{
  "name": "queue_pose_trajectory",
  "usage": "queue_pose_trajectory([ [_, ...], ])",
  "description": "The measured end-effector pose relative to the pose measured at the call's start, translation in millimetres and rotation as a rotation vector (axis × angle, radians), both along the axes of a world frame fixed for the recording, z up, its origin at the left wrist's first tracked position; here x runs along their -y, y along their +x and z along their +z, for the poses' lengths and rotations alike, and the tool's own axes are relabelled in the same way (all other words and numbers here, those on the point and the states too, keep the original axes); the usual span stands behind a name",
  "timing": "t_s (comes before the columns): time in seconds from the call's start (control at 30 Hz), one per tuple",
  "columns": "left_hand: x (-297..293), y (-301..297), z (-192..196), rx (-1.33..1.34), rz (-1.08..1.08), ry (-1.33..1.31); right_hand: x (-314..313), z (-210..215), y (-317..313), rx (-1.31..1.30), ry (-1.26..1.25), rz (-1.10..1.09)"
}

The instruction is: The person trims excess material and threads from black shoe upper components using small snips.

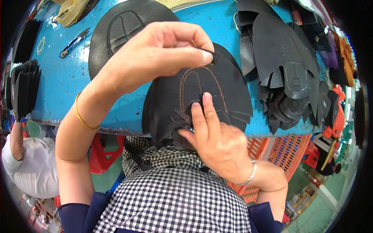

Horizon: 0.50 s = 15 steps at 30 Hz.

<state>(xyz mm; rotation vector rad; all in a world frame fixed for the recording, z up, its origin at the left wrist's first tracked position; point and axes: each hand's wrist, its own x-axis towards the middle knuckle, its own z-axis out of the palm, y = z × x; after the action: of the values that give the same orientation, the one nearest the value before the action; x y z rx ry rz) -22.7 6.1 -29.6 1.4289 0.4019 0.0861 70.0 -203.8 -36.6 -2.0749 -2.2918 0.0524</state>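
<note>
A black leather shoe-upper piece with brown curved stitching lies at the table's front edge, overhanging it slightly. My left hand is raised over its far end, thumb and forefinger pinched on a thin black strip whose rest is hidden. Two fingers of my right hand press on the leather inside the stitched arch. Under that hand's thumb, the thin metal blades of small snips stick out to the left; the handle is mostly hidden by the palm.
On the blue table another round black leather piece lies behind my left arm. Stacked black uppers cover the right side. A pair of snips and dark stacked pieces are left. An orange crate stands below.
</note>
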Motion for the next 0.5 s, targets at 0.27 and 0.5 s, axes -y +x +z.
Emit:
queue_pose_trajectory([
  [0.27,-3.2,-35.2,14.2,0.163,0.247,0.096,-8.5,-5.0,1.1,0.023,0.118,-0.002],
  [0.5,-8.0,-62.7,10.3,0.166,0.352,0.122,-2.2,-10.0,27.5,-0.843,0.199,-0.181],
])
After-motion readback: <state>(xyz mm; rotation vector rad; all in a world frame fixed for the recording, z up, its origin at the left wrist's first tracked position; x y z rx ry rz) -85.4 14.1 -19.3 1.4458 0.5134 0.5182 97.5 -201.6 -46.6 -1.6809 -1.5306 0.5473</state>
